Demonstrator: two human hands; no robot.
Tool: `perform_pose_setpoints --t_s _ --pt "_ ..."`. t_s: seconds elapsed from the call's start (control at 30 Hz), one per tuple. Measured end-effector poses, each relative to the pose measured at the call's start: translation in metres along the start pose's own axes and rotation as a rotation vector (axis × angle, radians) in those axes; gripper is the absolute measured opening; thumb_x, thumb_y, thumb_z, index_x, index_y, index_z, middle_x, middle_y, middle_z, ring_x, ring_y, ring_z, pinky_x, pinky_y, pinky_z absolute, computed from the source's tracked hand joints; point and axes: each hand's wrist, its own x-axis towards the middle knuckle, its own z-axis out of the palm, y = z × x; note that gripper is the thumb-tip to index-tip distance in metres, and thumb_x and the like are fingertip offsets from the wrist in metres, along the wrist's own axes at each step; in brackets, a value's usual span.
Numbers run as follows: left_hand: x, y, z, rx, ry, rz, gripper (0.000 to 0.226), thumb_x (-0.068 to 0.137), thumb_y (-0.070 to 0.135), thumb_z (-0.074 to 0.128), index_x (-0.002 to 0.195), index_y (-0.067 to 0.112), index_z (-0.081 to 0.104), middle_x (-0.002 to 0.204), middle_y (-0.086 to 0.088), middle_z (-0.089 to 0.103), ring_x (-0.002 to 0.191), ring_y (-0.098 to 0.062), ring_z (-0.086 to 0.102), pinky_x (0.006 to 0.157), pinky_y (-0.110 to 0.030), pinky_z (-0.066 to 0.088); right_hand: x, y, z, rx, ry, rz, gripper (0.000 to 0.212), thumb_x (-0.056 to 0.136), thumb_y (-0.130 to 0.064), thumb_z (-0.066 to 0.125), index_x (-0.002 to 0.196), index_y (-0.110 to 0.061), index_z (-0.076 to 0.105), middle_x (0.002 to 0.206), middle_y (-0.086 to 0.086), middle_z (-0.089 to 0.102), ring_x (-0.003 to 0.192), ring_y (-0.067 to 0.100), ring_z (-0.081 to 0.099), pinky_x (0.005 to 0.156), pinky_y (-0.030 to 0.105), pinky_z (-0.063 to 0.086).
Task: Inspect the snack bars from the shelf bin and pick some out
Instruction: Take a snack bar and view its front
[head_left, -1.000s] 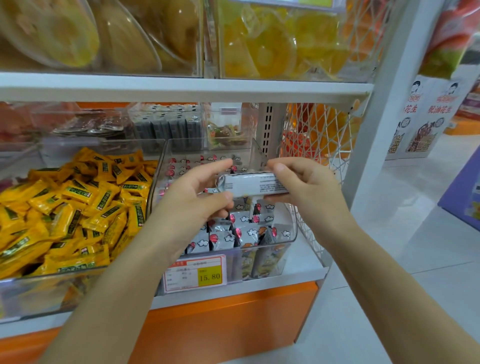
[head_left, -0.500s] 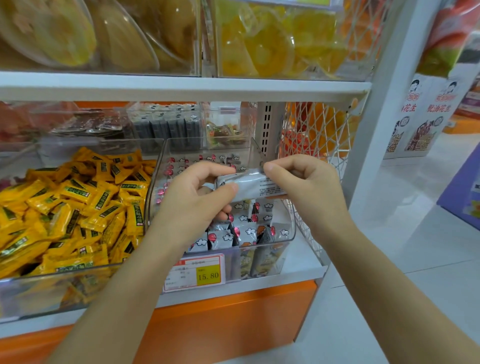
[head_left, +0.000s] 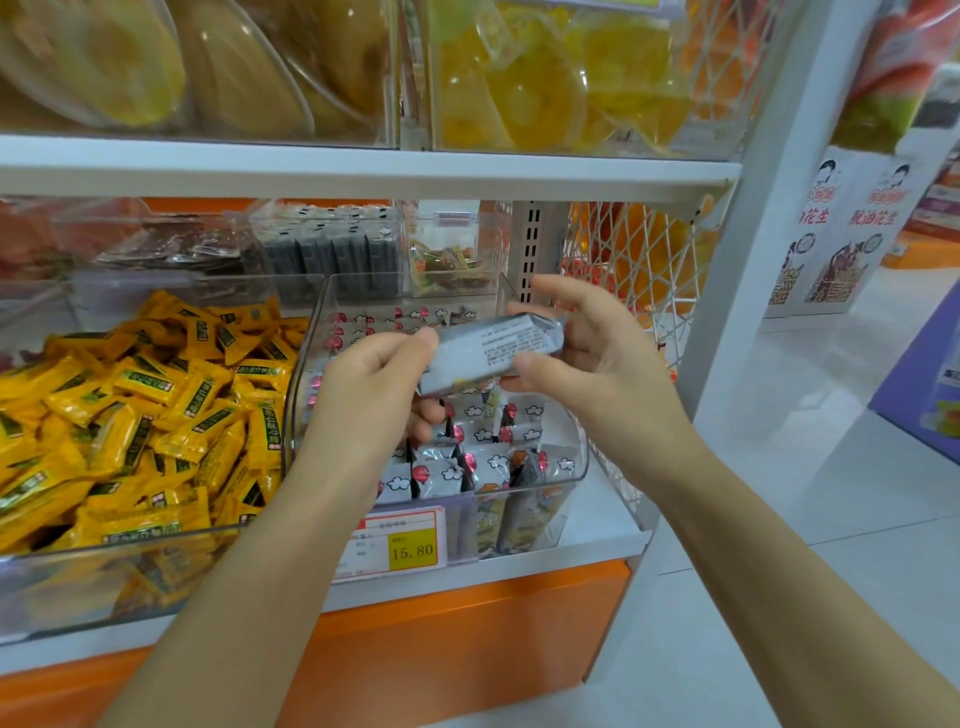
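A grey-white snack bar (head_left: 493, 351) with small printed text facing me hangs tilted above the clear shelf bin (head_left: 574, 470). My left hand (head_left: 371, 395) pinches its left end between thumb and fingers. My right hand (head_left: 597, 358) holds the right end, thumb under the wrapper and fingers behind it, the index finger lifted off. The bin below holds several more bars (head_left: 483, 462) with red and white cloud print, standing on end. My left hand and forearm hide part of them.
A neighbouring clear bin (head_left: 78, 571) at left is heaped with yellow wrapped snacks (head_left: 130, 405). A price tag (head_left: 400, 543) reading 15.80 hangs on the front. A white shelf board (head_left: 363, 166) runs overhead, a white wire basket (head_left: 644, 270) and shelf post (head_left: 769, 208) stand right.
The bar has been turned and tilted, its right end now higher and the text side towards me. My right hand's grip loosened, with the index finger lifted away.
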Motion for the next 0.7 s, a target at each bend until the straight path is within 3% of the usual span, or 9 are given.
perform_pose_setpoints --t_s 0.13,0.2,0.3,0.4,0.47,0.57,0.7 --pt "0.007 -0.002 0.003 -0.018 -0.086 -0.03 0.027 0.096 0.033 0.044 0.09 0.017 0.065 0.047 0.011 0.055 0.046 -0.006 0.049 0.044 -0.019 0.041 0.006 -0.003 0.001 -0.133 0.032 -0.101 0.031 0.085 -0.009 0.065 0.114 -0.016 0.054 0.104 0.007 0.066 0.088 0.018 0.067 0.074 0.033 0.058" --pt "0.009 -0.003 0.006 0.014 -0.131 -0.032 0.027 0.098 0.031 0.041 0.109 0.016 0.062 0.052 0.011 0.057 0.049 -0.006 0.049 0.048 -0.021 0.041 0.011 -0.004 -0.002 -0.185 0.053 -0.124 0.028 0.085 -0.01 0.066 0.11 -0.016 0.058 0.098 0.006 0.066 0.085 0.02 0.067 0.071 0.029 0.058" --pt "0.01 -0.001 0.009 0.221 -0.143 0.077 0.038 0.098 0.03 0.039 0.134 0.021 0.044 0.078 0.007 0.058 0.057 -0.001 0.056 0.052 -0.019 0.045 0.021 -0.002 -0.009 -0.356 0.145 -0.15 0.024 0.082 -0.018 0.068 0.104 -0.023 0.059 0.094 -0.001 0.066 0.085 0.016 0.065 0.077 0.034 0.056" --pt "0.012 -0.004 0.01 0.567 -0.123 0.257 0.043 0.097 0.03 0.042 0.138 0.023 0.039 0.119 -0.001 0.056 0.093 -0.012 0.061 0.08 -0.029 0.046 0.035 0.002 -0.017 -0.729 0.168 -0.197 0.03 0.082 -0.026 0.069 0.11 -0.017 0.062 0.093 -0.009 0.059 0.081 0.004 0.055 0.076 0.023 0.048" --pt "0.014 -0.008 0.01 0.71 -0.148 0.291 0.04 0.096 0.026 0.044 0.136 0.022 0.043 0.13 -0.005 0.051 0.101 -0.016 0.055 0.087 -0.031 0.041 0.043 0.006 -0.018 -0.955 0.06 -0.203 0.035 0.081 -0.033 0.069 0.11 -0.015 0.063 0.098 -0.004 0.062 0.091 0.011 0.051 0.079 0.024 0.039" --pt "0.017 -0.013 0.01 0.838 -0.166 0.323 0.035 0.096 0.022 0.045 0.13 0.021 0.05 0.132 -0.001 0.049 0.12 -0.019 0.041 0.095 -0.028 0.031 0.047 0.012 -0.009 -1.214 -0.159 -0.129 0.04 0.078 -0.044 0.068 0.112 -0.023 0.063 0.109 0.0 0.063 0.113 0.022 0.042 0.088 0.036 0.034" --pt "0.02 -0.013 0.008 0.855 -0.146 0.327 0.032 0.095 0.018 0.044 0.125 0.023 0.055 0.129 0.0 0.05 0.121 -0.019 0.037 0.088 -0.023 0.027 0.047 0.017 -0.003 -1.334 -0.379 -0.041 0.037 0.085 -0.044 0.06 0.119 -0.029 0.062 0.127 0.003 0.054 0.132 0.02 0.025 0.106 0.044 0.02"
